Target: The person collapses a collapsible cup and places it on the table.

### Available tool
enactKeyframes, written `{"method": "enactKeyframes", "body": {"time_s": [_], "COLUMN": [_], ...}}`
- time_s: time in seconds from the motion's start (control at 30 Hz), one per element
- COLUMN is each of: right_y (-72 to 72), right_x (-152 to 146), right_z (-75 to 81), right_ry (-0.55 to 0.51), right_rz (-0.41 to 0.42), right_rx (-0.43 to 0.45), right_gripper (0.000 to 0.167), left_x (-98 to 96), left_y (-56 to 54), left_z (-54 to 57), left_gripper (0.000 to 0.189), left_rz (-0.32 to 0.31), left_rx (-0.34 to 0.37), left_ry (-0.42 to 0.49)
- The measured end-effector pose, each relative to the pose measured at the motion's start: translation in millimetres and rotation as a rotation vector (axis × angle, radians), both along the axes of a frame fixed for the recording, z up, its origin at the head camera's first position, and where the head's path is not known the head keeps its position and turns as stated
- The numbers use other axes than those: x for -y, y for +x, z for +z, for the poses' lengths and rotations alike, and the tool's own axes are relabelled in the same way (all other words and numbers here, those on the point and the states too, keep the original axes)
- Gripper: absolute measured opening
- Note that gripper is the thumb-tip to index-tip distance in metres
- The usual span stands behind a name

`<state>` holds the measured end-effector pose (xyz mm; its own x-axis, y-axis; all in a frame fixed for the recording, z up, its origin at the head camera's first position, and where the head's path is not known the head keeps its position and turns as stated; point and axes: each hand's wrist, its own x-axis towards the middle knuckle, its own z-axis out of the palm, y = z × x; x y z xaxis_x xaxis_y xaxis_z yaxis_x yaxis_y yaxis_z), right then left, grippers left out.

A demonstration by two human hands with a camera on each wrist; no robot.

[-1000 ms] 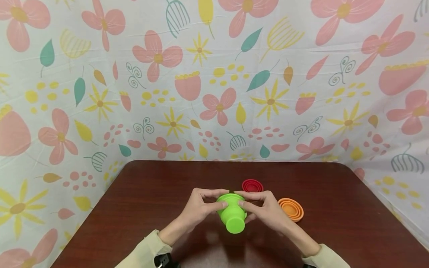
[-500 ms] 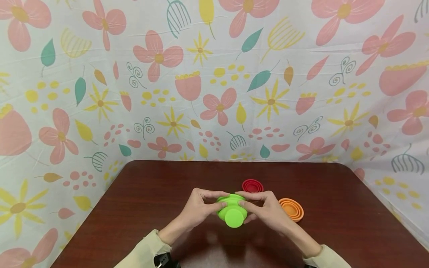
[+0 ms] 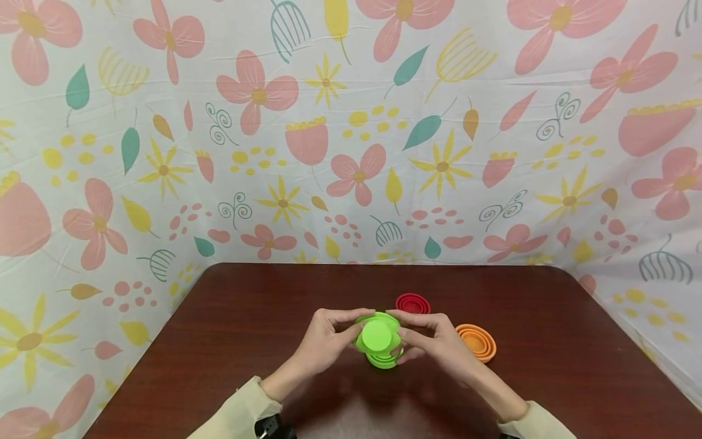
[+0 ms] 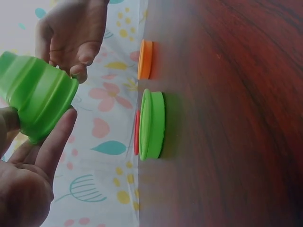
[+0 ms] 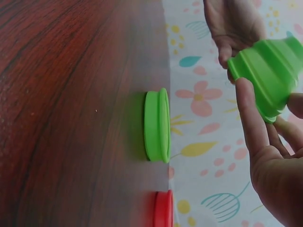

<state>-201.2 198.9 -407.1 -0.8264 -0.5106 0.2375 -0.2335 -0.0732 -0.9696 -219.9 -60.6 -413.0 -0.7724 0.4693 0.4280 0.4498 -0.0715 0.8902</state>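
Both hands hold a green collapsible cup above the table. Its stepped wall is drawn out, and its small closed end faces up toward the head camera. My left hand pinches one side between thumb and fingers; my right hand grips the opposite side likewise. In the left wrist view the ridged cup sits tilted between the hands. Beneath it on the table lies a second green piece, a flat ring-like collapsed cup, partly hidden by the held cup in the head view.
A flattened red cup lies behind the right hand on the dark wooden table. To the right, close to that forearm, is an orange one. A flower-print cloth hangs at the table's far edge.
The held cup has tipped, its small end swinging from toward the person to upward. The green piece on the table beneath now shows. Both hands stay in nearly the same place.
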Motion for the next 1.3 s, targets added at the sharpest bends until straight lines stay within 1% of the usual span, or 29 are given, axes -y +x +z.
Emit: {"method": "enactKeyframes", "body": {"time_s": [0.13, 0.3, 0.4, 0.53, 0.6, 0.73, 0.97, 1.17, 1.3], "right_y": [-0.2, -1.5, -2.6, -3.8, -4.0, -3.9, -3.6, -3.9, -3.4], "right_x": [2.3, 3.6, 3.2, 2.3, 2.0, 2.2, 5.1, 7.3, 7.5], "right_z": [-1.8, -3.5, -3.8, -3.7, -3.3, -3.2, -3.7, -3.2, -2.6], "right_ry": [0.023, 0.031, 0.037, 0.046, 0.051, 0.059, 0.060, 0.061, 0.064], "right_rz": [-0.036, -0.074, -0.093, -0.118, -0.126, -0.133, -0.142, -0.146, -0.128], "right_rx": [-0.040, -0.057, -0.067, -0.072, -0.071, -0.067, -0.078, -0.074, -0.055], "right_gripper": [0.043, 0.040, 0.039, 0.039, 0.040, 0.040, 0.039, 0.042, 0.044], "left_x": [-1.6, -1.1, 0.2, 2.7, 3.6, 4.6, 3.8, 3.3, 1.6], "left_y": [-0.3, -1.8, -2.7, -2.0, -1.3, 0.2, 1.2, 0.3, -1.3], "left_z": [-1.9, -4.6, -5.3, -5.6, -5.7, -5.7, -5.1, -7.3, -8.9], "left_gripper": [0.027, 0.029, 0.033, 0.039, 0.042, 0.043, 0.043, 0.043, 0.044], "left_rz": [-0.011, -0.030, -0.067, -0.130, -0.147, -0.145, -0.122, -0.110, -0.096], "left_rx": [0.029, 0.063, 0.096, 0.152, 0.170, 0.172, 0.164, 0.142, 0.118], "left_ry": [0.009, 0.019, 0.053, 0.120, 0.139, 0.153, 0.159, 0.161, 0.164]}}
